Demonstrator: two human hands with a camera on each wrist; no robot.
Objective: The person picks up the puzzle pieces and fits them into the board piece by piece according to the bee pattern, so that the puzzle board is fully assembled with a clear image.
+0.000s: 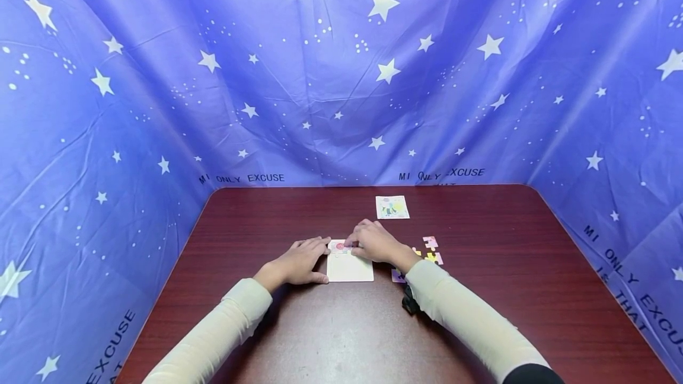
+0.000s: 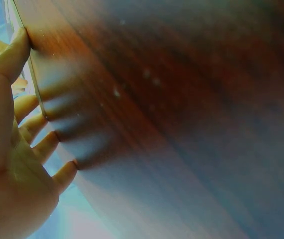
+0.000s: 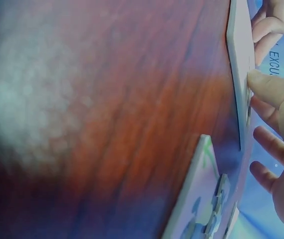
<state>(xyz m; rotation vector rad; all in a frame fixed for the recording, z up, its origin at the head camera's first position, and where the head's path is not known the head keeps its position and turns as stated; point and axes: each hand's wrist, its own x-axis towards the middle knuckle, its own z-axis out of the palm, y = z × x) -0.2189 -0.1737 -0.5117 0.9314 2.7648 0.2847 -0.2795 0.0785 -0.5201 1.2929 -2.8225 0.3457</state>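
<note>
A white square puzzle tray (image 1: pixel 349 271) lies on the table between the two hands. Along its top edge are joined puzzle pieces (image 1: pixel 339 246) with a pink-red figure. My left hand (image 1: pixel 301 262) rests at the tray's left side, thumb at the lower corner and fingertips near the upper one. In the left wrist view its fingers (image 2: pixel 45 147) are spread, tips down on the table. My right hand (image 1: pixel 376 245) reaches over the tray's upper right, thumb and forefinger touching the pieces there. The right wrist view shows its thumb (image 3: pixel 269 85) against the tray's face, the other fingers spread.
Loose puzzle pieces (image 1: pixel 430 243), pink, yellow and purple, lie right of the tray, partly hidden by the right forearm. A square picture card (image 1: pixel 392 207) lies farther back. Starry blue cloth (image 1: pixel 320 76) hangs around the dark red table (image 1: pixel 480 224).
</note>
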